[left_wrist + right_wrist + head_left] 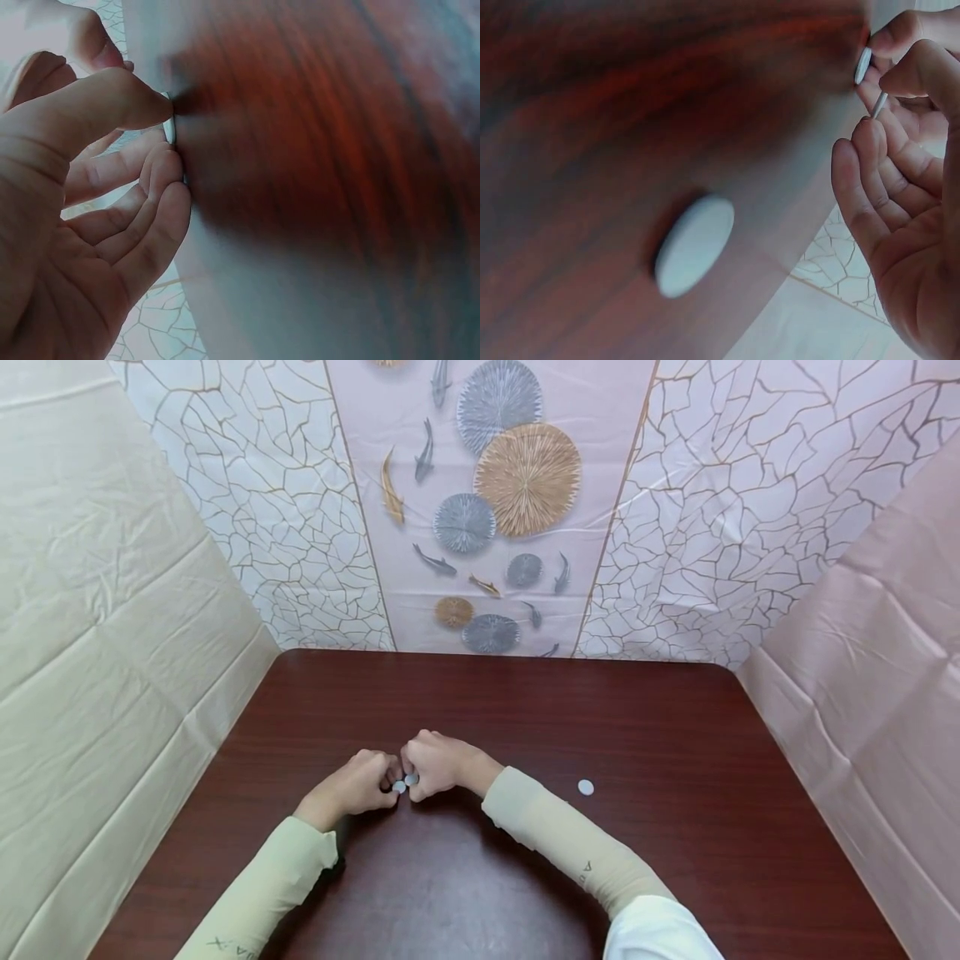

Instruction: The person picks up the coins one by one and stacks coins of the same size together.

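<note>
My left hand (352,785) pinches a small, thin white disc (399,787) between thumb and fingertips, and the left wrist view catches that disc (169,126) nearly edge-on. Facing it, my right hand (442,764) pinches a second white disc (411,779), which appears as a thin edge in the right wrist view (880,104). The two hands are close together over the left-middle of the table, with the discs side by side. Whether the discs touch each other I cannot tell. A third white disc (586,787) lies flat on the table, to the right of my right forearm.
The dark reddish-brown wooden table (637,718) has rounded far corners. Behind it hangs a patterned cloth (480,585) with fish and round motifs. Plain pale cloths hang at the left (112,652) and right (862,660) sides.
</note>
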The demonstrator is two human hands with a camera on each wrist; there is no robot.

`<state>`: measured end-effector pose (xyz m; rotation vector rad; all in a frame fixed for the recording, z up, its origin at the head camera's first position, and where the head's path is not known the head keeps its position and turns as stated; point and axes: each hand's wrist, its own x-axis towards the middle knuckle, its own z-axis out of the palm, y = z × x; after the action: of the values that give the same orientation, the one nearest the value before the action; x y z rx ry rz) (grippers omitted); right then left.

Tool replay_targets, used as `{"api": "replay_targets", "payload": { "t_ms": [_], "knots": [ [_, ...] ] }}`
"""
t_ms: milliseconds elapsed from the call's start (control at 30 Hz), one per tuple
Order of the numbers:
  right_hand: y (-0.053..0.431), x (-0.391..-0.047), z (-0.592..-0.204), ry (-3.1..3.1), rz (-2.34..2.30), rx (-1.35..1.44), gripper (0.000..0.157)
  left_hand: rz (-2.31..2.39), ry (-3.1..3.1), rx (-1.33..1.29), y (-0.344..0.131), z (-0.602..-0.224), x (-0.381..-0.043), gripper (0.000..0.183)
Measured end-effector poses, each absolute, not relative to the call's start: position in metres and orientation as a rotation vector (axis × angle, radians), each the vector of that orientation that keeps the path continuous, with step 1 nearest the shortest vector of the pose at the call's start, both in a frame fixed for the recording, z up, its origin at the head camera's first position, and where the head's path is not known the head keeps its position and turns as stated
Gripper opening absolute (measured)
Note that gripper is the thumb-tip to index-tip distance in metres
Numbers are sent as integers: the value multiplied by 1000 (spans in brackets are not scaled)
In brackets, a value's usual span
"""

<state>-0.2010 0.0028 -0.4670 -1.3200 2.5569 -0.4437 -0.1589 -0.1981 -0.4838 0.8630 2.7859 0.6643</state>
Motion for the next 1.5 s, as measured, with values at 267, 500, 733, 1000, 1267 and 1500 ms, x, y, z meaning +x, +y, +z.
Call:
{"api": "replay_targets", "payload": {
  "t_ms": [267,500,733,1000,1267,1500],
  "knots": [
    [-6,-197,-474,2565,-439,-1276,14,695,2777,847,-198,-485,-160,14],
    [-9,-194,-477,2586,-472,-1234,15,717,2782,812,-199,-482,-156,13],
    [-10,-191,-481,2607,-529,-1204,16,747,2786,815,-201,-485,-157,13],
    [-11,-191,-485,2606,-567,-1195,16,758,2768,794,-201,-485,-157,11],
    [-12,-189,-482,2608,-551,-1195,15,738,2765,794,-203,-483,-155,13],
    [-13,-188,-482,2615,-545,-1185,15,737,2772,788,-203,-484,-155,13]
  ]
}}
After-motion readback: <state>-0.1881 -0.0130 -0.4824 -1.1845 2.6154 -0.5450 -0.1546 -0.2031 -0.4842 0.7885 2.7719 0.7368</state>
